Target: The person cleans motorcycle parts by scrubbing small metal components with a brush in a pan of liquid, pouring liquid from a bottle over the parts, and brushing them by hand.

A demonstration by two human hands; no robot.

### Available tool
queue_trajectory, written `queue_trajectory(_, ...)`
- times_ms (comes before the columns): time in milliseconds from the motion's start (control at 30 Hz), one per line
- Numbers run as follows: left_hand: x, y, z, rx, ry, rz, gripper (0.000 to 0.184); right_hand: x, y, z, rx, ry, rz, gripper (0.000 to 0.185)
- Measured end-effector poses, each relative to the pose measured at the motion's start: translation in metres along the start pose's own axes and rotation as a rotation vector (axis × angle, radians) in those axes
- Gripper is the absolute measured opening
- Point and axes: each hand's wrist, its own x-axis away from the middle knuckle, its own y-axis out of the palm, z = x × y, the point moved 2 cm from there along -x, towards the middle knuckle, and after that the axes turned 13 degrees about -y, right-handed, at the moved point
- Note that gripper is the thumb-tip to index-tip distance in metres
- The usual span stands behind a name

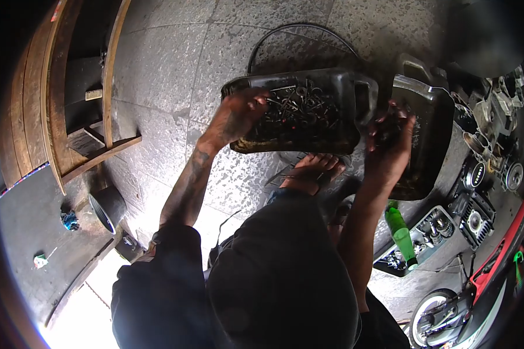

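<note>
A cut-open dark plastic jerrycan (349, 75) lies on its side as a tray, its handle toward the right. Inside it is a heap of loose bolts and small metal parts (303, 107). My left hand (241, 113) is over the left end of this tray, fingers curled together at the heap's edge; what they pinch is hidden. My right hand (390, 136) is raised between the two containers, palm up, fingers curled around small dark parts too blurred to name. Beneath it is a second cut-open jerrycan (436, 134) with dark contents.
A black hose (303, 25) arcs behind the tray. To the right are a green bottle (400, 235), a tray of metal parts (428, 232), engine parts (474, 221) and a motorcycle (448, 320). A wooden bench (49, 93) and a bucket (108, 209) stand left. My foot (314, 171) is close by.
</note>
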Motion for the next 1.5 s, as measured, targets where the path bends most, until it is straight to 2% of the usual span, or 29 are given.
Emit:
queue_trajectory(67, -0.001, 0.014, 0.004, -0.023, 0.279, -0.041, 0.027, -0.001, 0.003, -0.011, 0.048, -0.015, 0.087, 0.047)
queue_trajectory(100, -0.004, 0.019, 0.009, -0.144, 0.482, 0.005, 0.032, 0.0, 0.003, -0.015, 0.041, -0.043, 0.134, 0.047)
queue_trajectory(133, -0.003, 0.026, 0.011, -0.141, 0.483, 0.0, 0.032, 0.001, 0.001, -0.019, 0.034, -0.072, 0.18, 0.047)
queue_trajectory(200, -0.002, 0.041, 0.02, -0.275, 0.571, -0.023, 0.036, 0.0, -0.004, -0.025, -0.004, -0.061, 0.114, 0.048)
queue_trajectory(267, -0.005, 0.055, 0.022, -0.306, 0.619, -0.041, 0.039, 0.002, -0.005, -0.03, 0.07, -0.046, 0.29, 0.049)
queue_trajectory(300, -0.007, 0.063, 0.021, -0.338, 0.668, -0.059, 0.041, 0.004, -0.006, -0.03, 0.071, -0.046, 0.294, 0.049)
queue_trajectory(433, -0.014, 0.09, 0.003, -0.521, 0.694, -0.073, 0.039, 0.006, -0.015, -0.032, 0.143, -0.063, 0.32, 0.047)
queue_trajectory(533, -0.013, 0.087, 0.005, -0.511, 0.639, 0.02, 0.041, 0.006, -0.019, -0.034, 0.125, -0.054, 0.28, 0.046)
queue_trajectory(600, -0.008, 0.08, 0.01, -0.543, 0.512, 0.232, 0.045, 0.01, -0.025, -0.035, 0.101, -0.051, 0.246, 0.045)
queue_trajectory(700, -0.011, 0.076, 0.015, -0.555, 0.45, 0.299, 0.044, 0.012, -0.034, -0.036, 0.03, -0.036, 0.208, 0.044)
queue_trajectory(800, -0.003, 0.08, 0.025, -0.555, 0.563, 0.174, 0.045, 0.006, -0.037, -0.038, 0.102, -0.053, 0.207, 0.044)
queue_trajectory(900, -0.006, 0.103, 0.017, -0.522, 0.605, 0.181, 0.039, 0.006, -0.042, -0.043, 0.11, -0.102, 0.305, 0.039)
queue_trajectory(967, -0.012, 0.107, 0.013, -0.531, 0.625, 0.133, 0.037, 0.002, -0.049, -0.048, 0.293, -0.129, 0.489, 0.031)
queue_trajectory(1000, -0.012, 0.111, 0.012, -0.536, 0.638, 0.081, 0.036, 0.003, -0.056, -0.051, 0.296, -0.131, 0.495, 0.031)
queue_trajectory(1033, -0.014, 0.113, 0.012, -0.532, 0.65, 0.076, 0.036, 0.003, -0.061, -0.058, 0.786, -0.334, 0.298, 0.028)
queue_trajectory(1100, -0.016, 0.116, 0.015, -0.619, 0.701, 0.135, 0.036, 0.003, -0.069, -0.063, 1.283, -0.543, 0.092, 0.027)
queue_trajectory(1167, -0.015, 0.12, 0.027, -0.652, 0.732, 0.145, 0.033, -0.011, -0.088, -0.057, 0.962, -0.163, 0.378, 0.031)
queue_trajectory(1300, -0.025, 0.127, 0.03, -0.805, 0.783, 0.1, 0.027, -0.03, -0.126, -0.036, 1.792, 0.031, -0.1, 0.042)
queue_trajectory(1400, -0.034, 0.13, 0.015, -0.759, 0.828, 0.129, 0.027, -0.032, -0.148, -0.017, 1.76, 0.121, -0.051, 0.043)
queue_trajectory(1467, -0.03, 0.117, 0.019, -0.76, 0.83, 0.12, 0.027, -0.024, -0.116, -0.031, 1.807, -0.144, -0.066, 0.039)
queue_trajectory(1500, -0.025, 0.111, 0.021, -0.767, 0.798, 0.11, 0.026, -0.02, -0.11, -0.037, 1.813, -0.14, -0.044, 0.039)
